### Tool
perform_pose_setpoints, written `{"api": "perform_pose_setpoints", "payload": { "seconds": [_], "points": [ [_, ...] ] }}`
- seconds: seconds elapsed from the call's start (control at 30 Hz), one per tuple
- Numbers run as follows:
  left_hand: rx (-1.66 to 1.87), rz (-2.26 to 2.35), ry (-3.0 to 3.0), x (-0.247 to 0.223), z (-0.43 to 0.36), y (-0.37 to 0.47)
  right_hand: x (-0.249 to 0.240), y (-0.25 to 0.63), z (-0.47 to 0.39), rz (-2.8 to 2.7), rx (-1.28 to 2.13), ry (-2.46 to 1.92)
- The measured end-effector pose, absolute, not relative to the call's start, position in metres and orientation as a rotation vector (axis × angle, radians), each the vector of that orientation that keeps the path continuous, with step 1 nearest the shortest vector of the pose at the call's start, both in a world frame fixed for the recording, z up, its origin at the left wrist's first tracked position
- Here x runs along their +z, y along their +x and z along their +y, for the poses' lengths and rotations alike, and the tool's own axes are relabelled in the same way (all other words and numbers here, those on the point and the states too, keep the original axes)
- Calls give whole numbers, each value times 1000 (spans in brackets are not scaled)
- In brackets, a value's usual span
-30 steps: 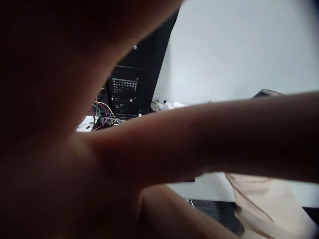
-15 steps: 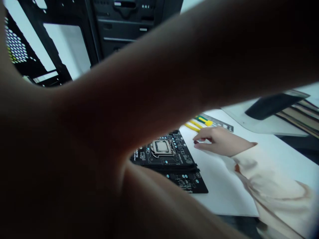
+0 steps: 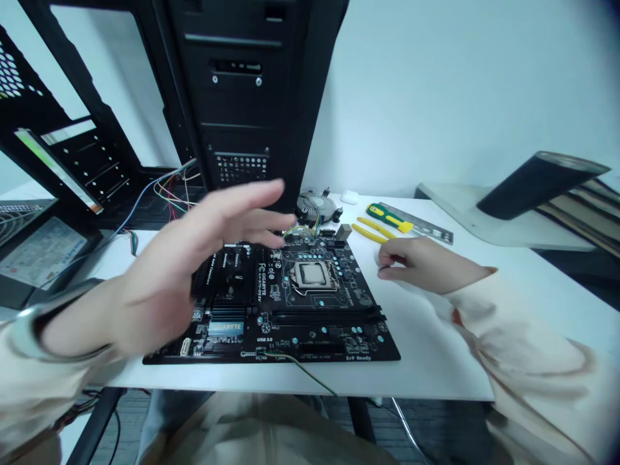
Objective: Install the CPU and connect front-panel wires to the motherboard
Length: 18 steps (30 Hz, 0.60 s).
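Observation:
A black Gigabyte motherboard (image 3: 310, 349) lies flat on the white table, its processor (image 3: 310, 274) seated in the socket near the middle. Above its left part hovers my left hand (image 3: 177, 268), slightly blurred, fingers stretched out and nothing in them. To the right of the board my right hand (image 3: 421, 261) rests on the table, thumb and fingers curled together. Whatever those fingertips may hold is too small or hidden to name. Just behind the right hand are yellow-handled pliers (image 3: 371, 230) and a green and yellow utility knife (image 3: 387, 217).
A black computer case (image 3: 310, 84) stands at the back left, loose wires (image 3: 169, 187) inside. A power supply (image 3: 46, 252) sits at left. Behind the board is a round cooler fan (image 3: 317, 208). A metal ruler (image 3: 438, 234) lies by the knife; a monitor stand (image 3: 537, 187) is at right.
My left hand and forearm, which covered much of the view close to the camera, have dropped to above the motherboard. My right hand has barely moved.

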<state>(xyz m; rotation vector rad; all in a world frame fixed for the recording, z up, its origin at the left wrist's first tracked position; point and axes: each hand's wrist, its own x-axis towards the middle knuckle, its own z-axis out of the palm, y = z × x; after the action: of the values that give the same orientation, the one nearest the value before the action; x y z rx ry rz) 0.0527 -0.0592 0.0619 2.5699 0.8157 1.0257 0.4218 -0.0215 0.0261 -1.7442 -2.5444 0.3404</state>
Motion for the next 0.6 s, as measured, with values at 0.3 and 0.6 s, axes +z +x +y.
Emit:
{"api": "perform_pose_setpoints", "payload": {
  "seconds": [0.3, 0.6],
  "points": [
    [1006, 1135, 2825, 34, -21, 33, 23, 413, -20, -1921, 545, -1661],
    [1086, 972, 2752, 19, -39, 55, 59, 301, -44, -1794, 1122, -1281]
  ]
}}
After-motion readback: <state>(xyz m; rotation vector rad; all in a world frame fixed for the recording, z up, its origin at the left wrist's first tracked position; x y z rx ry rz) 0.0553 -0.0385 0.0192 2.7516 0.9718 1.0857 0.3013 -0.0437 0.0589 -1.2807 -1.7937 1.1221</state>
